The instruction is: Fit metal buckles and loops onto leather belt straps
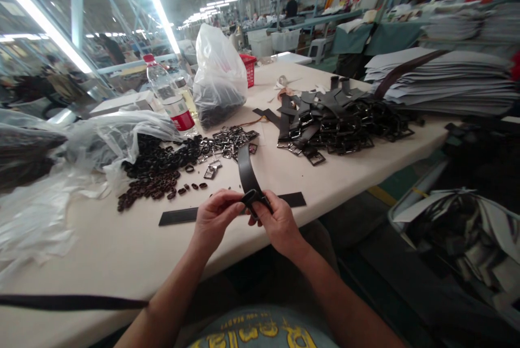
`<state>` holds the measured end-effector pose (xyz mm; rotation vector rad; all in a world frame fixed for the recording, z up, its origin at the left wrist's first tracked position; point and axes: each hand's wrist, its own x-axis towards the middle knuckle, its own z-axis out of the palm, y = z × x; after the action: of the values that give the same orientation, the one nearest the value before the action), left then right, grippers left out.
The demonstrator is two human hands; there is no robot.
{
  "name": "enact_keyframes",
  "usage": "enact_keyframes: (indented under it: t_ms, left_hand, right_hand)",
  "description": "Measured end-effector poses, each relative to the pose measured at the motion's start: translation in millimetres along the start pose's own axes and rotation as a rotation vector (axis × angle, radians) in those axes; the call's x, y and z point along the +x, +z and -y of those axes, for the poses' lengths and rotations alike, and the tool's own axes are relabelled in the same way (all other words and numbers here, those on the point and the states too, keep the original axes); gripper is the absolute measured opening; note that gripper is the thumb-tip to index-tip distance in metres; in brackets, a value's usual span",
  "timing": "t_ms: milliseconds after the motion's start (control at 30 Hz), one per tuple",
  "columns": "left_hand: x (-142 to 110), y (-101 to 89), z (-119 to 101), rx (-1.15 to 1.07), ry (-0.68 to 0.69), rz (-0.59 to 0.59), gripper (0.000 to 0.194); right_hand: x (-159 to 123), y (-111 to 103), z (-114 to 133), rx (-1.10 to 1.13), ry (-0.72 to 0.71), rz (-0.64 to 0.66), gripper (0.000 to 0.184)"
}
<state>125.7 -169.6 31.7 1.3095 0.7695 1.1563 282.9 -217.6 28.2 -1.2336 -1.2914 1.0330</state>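
A black belt strap (247, 166) rises in a curve from between my two hands, its near end bent over. My left hand (218, 214) pinches the folded end between thumb and fingers. From the other side my right hand (279, 223) grips the same strap; a small dark part shows at its fingers, too covered to make out. Flat on the table behind my hands lies another black strap (179, 217). Beyond it are loose metal buckles (227, 142), a heap of black belt loops (162, 158) and some brown loops (148, 190).
Belt straps with buckles (325, 120) are piled at the right, near stacked pale sheets (442, 80). A bottle (168, 96) and a plastic bag (219, 72) stand at the back. Clear plastic (36, 218) covers the left. Beside the table is a filled bin (467, 240).
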Motion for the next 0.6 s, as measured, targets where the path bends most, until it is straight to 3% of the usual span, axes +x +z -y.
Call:
enact_keyframes:
  t_ms: [167,367,500,600]
  left_hand:
    - [-2.6,-5.0,4.4,0.141,0.025,0.027,0.009]
    - [1.7,-7.4,-2.2,0.437,0.06,0.099,0.012]
    - [0.9,-7.6,-14.4,0.539,0.11,0.203,0.014]
    - [-2.9,-7.4,-16.1,0.486,0.077,0.294,0.017]
  right_hand:
    - [0.8,-3.0,0.4,-0.015,-0.007,0.033,0.027]
    - [-2.9,-7.8,12.7,-0.124,-0.024,0.127,0.01]
    - [-4.6,-6.0,13.3,-0.103,0.004,0.087,0.022]
    - [-5.4,-0.8,9.7,0.001,0.007,0.027,0.028]
